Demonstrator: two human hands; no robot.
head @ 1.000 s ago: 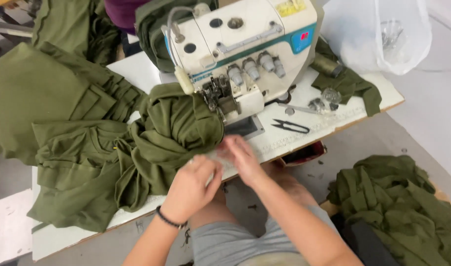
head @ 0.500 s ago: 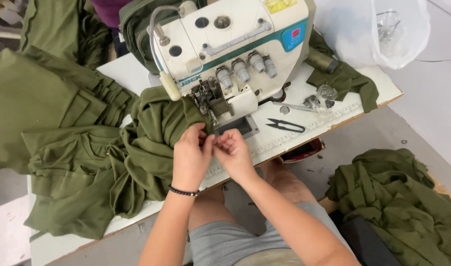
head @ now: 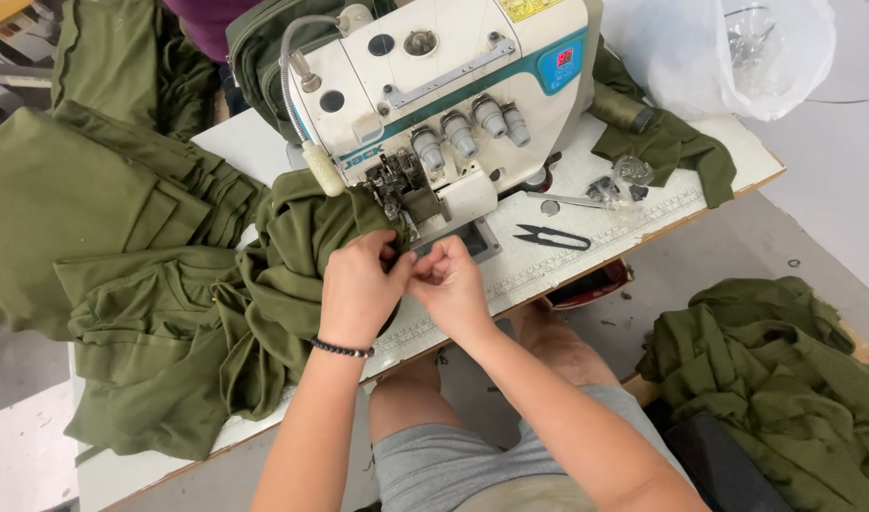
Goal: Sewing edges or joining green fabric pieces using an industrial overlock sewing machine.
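My left hand (head: 356,289) and my right hand (head: 450,284) meet just in front of the presser foot of a white overlock sewing machine (head: 434,104). Both pinch the edge of an olive green garment (head: 292,246) that is bunched on the table left of the machine. My left wrist wears a dark bead bracelet (head: 341,350). The fingertips are pressed together, hiding the bit of fabric they grip.
More olive garments are piled at left (head: 93,218) and in a heap at lower right (head: 785,379). Black thread snips (head: 551,236) lie on the white table (head: 643,204) right of the machine. A clear plastic bag (head: 728,52) sits at the back right.
My hands have moved up from the table's front edge toward the presser foot and have come together on the fabric edge.
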